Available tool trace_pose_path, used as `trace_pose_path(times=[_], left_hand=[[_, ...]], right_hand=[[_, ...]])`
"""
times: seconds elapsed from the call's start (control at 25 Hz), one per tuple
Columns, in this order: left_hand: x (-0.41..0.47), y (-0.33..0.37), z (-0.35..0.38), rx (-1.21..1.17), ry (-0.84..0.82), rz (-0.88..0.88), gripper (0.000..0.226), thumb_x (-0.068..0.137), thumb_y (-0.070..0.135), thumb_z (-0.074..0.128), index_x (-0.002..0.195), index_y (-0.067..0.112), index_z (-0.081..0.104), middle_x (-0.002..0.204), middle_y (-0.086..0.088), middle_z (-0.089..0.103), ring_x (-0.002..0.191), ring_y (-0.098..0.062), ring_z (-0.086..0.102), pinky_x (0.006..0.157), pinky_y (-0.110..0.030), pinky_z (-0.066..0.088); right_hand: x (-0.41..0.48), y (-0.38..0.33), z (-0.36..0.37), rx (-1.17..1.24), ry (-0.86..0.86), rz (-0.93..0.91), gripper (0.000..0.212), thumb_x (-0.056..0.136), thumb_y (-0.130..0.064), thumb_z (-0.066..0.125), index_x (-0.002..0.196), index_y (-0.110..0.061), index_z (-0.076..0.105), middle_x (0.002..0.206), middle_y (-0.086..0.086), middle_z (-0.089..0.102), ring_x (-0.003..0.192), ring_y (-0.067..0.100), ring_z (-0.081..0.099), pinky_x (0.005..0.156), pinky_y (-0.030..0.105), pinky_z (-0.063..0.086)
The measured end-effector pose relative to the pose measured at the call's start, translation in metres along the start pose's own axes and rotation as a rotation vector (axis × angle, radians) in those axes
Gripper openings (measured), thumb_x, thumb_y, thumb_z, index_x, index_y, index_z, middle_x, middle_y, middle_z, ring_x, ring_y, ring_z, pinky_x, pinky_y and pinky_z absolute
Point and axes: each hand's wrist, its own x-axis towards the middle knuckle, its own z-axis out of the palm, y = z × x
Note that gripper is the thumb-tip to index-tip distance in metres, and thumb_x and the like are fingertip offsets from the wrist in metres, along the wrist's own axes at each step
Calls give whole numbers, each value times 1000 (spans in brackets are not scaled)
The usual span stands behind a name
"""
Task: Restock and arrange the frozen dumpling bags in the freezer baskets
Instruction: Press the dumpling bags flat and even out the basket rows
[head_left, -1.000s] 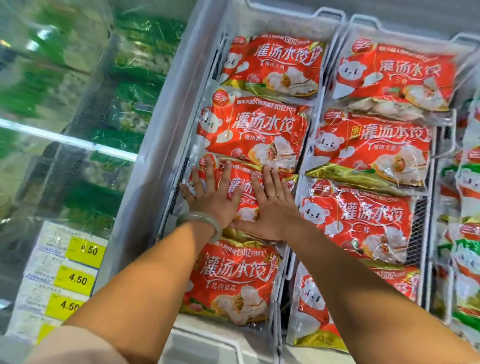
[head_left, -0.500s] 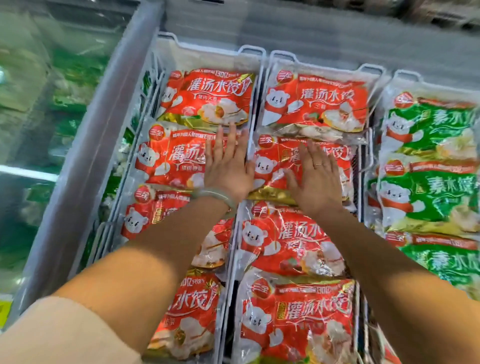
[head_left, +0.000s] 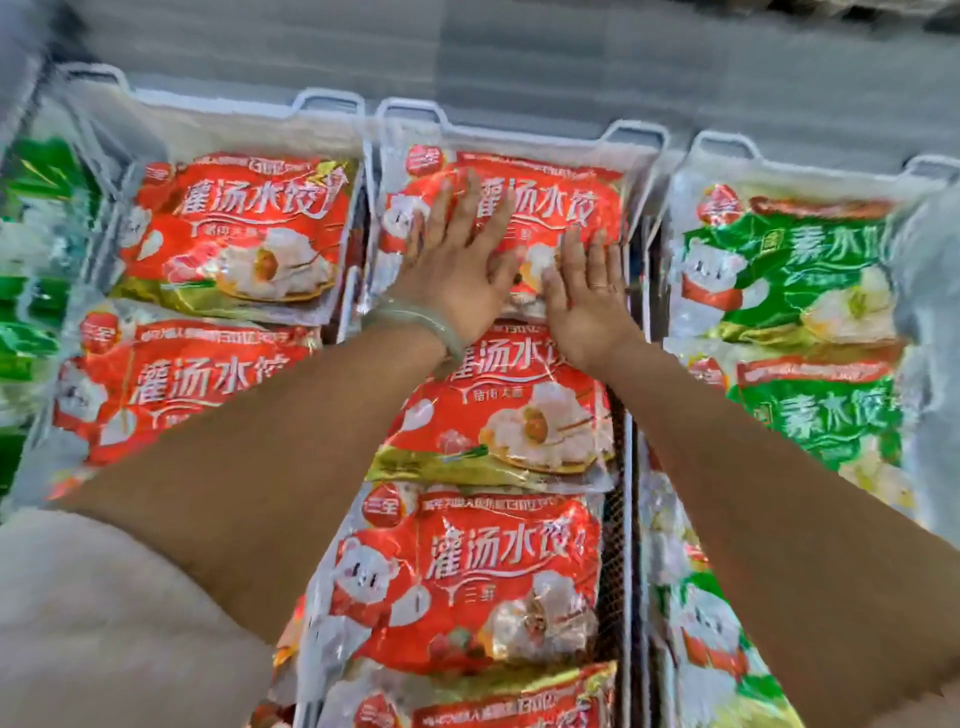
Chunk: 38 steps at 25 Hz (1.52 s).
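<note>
Bright, even light; glare on the shiny red bags (head_left: 234, 228); smeared, warped, blurry edges.

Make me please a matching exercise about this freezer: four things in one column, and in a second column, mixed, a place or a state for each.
Column one:
1. left hand
2. right hand
3. far green bag
4. red bag under both hands

Column two:
a. pressed flat, ring on a finger
b. far end of the middle basket
c. pressed flat, bangle at its wrist
d. far end of the right basket

Pairs: 1-c, 2-a, 3-d, 4-b
</note>
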Motion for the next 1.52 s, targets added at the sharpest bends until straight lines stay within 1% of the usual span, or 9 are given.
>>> trace_pose_path(times=[0.2,0.4,0.48,0.6,0.68,0.84,1.28,1.4,1.52], left_hand=[[1,-2,3,33,10,-32,61,93,58,21,149,42,3,161,7,-9,149,-21,-11,119,-44,-4],[-12,-6,-1,86,-89,3,62,95,59,17,149,41,-8,160,7,-18,148,-19,-18,120,-44,-6],[-17,-6,-8,34,-118,-23,65,96,59,16,149,37,-14,159,5,-22,147,-19,-21,121,-44,-8],[-56,-4,-6,-66,110,-50,62,99,52,16,151,30,-10,160,3,-17,149,-19,-15,119,-36,-12],[-99,-3,7,16,155,-87,60,101,44,19,153,24,-4,161,-2,-10,150,-21,-8,120,-38,-9],[-147,4,33,55,-4,-191,60,100,43,20,148,28,-14,161,-5,-12,149,-23,-13,122,-46,-2],[-145,6,35,-32,-159,-194,61,98,50,15,148,35,-17,158,6,-26,145,-17,-26,118,-51,-10],[-134,2,27,-122,-236,-203,61,99,48,18,147,37,-19,156,9,-29,144,-14,-29,119,-50,-9],[-167,2,24,-134,-81,-157,61,102,40,22,150,30,-15,158,4,-24,147,-17,-22,122,-45,-4]], right_hand=[[0,2,1,60,13,19,75,86,-70,6,146,-34,-22,158,0,-24,145,17,-23,119,45,-9],[-20,-2,-3,39,20,25,77,88,-70,17,148,-35,-16,159,-1,-20,146,17,-20,120,46,-2],[-34,-6,-8,28,157,35,76,91,-66,22,152,-30,-4,161,2,-8,149,19,-8,121,45,3],[-74,-24,3,62,476,-95,66,95,-53,31,148,-14,27,157,10,24,145,25,22,119,43,16],[-99,-33,23,21,413,-242,65,96,-49,30,148,-10,28,157,10,24,146,24,20,120,40,14],[-113,-19,49,-144,206,-266,73,95,-56,17,152,-15,-4,161,5,-9,148,17,-11,122,38,2],[-120,-13,60,-121,195,-199,72,92,-63,10,148,-26,-16,157,-5,-20,145,11,-21,117,28,-17],[-108,-13,52,-182,147,-199,75,91,-64,9,149,-23,-14,159,-1,-17,146,14,-18,120,34,-10],[-129,-13,54,-200,209,-171,74,94,-60,19,152,-22,-7,161,3,-10,148,18,-11,121,40,-2]])
